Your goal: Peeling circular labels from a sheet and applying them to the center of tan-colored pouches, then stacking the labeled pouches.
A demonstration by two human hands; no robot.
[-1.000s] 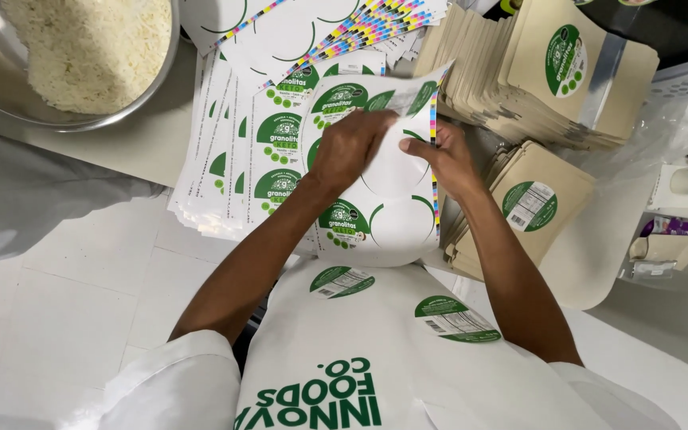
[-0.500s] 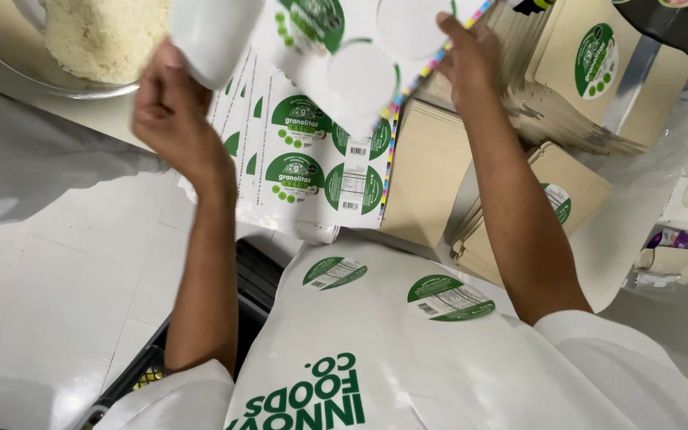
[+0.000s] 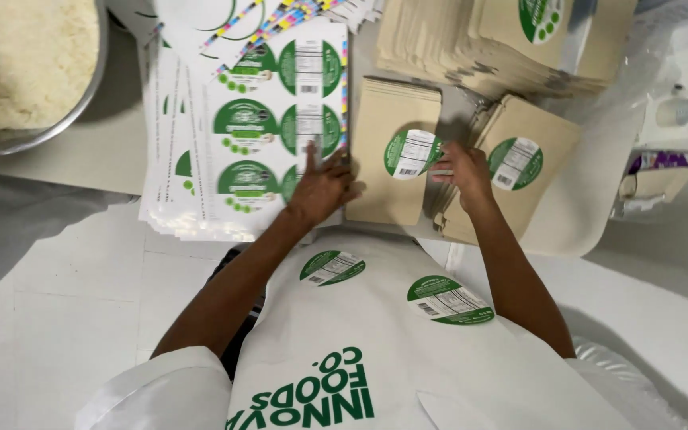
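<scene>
Left hand (image 3: 324, 187) fingers spread flat on the sticker sheet (image 3: 272, 119); right hand (image 3: 462, 169) fingers curl, partly hidden, over a brown pouch (image 3: 392, 151).

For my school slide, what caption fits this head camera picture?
Left hand presses on green sticker sheets while right hand touches a stickered brown pouch.
</scene>
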